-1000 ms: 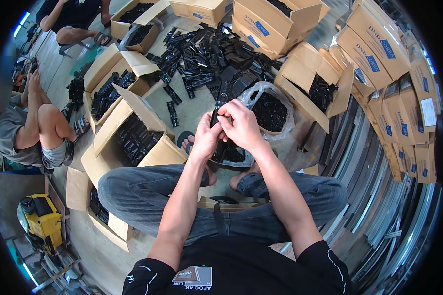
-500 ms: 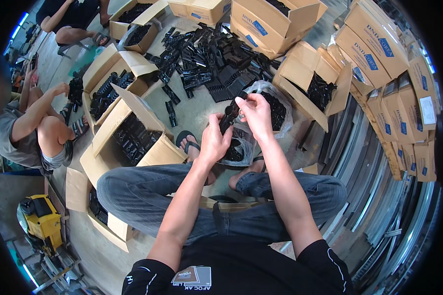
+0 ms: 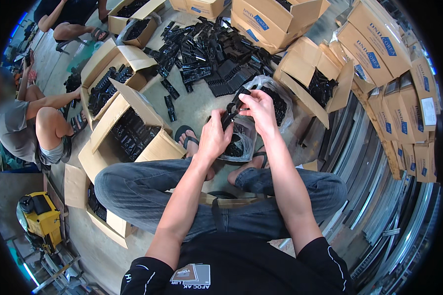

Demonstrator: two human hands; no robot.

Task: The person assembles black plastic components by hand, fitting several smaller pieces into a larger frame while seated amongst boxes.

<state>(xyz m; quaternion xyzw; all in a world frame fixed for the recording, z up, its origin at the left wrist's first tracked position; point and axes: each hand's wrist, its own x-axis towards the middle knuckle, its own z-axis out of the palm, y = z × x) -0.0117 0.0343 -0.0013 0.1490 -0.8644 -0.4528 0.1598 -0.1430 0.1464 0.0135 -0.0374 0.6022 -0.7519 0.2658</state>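
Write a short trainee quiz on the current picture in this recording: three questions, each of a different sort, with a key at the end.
1. True or false: the left hand and the right hand are both empty.

2. Multiple choice: where in the picture is the yellow machine?
A) Upper right
B) Lower left
C) Middle

3. Open: what colour are the loose parts heaped on the floor beyond the hands?

Key:
1. False; the fingers of each close on a black part, though whether it is one piece or two is unclear.
2. B
3. Black
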